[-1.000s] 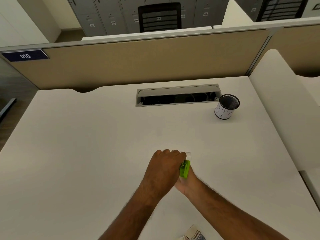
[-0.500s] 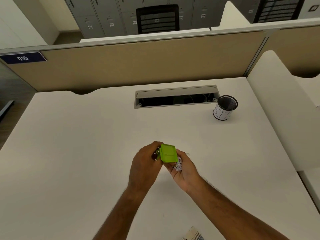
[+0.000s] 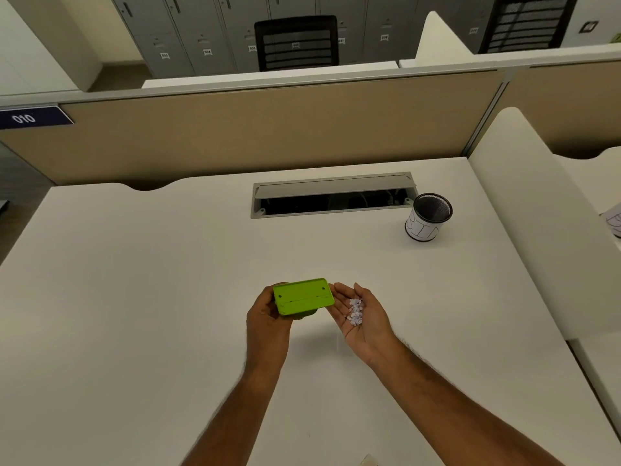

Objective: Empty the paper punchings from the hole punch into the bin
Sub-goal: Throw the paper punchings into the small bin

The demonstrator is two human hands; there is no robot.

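Above the table (image 3: pixel 168 297), my left hand (image 3: pixel 265 317) grips the green hole punch (image 3: pixel 302 296), base up; just right of it, my right hand (image 3: pixel 361 314) lies open-palmed, cupping the paper punchings (image 3: pixel 354 312); the bin (image 3: pixel 426 218) stands well beyond.

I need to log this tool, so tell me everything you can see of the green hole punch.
The hole punch is bright green and looks plastic. Its flat underside faces the camera, showing two small dark dots and a seam along its length. The left hand grips it above the desk, next to the open right hand.
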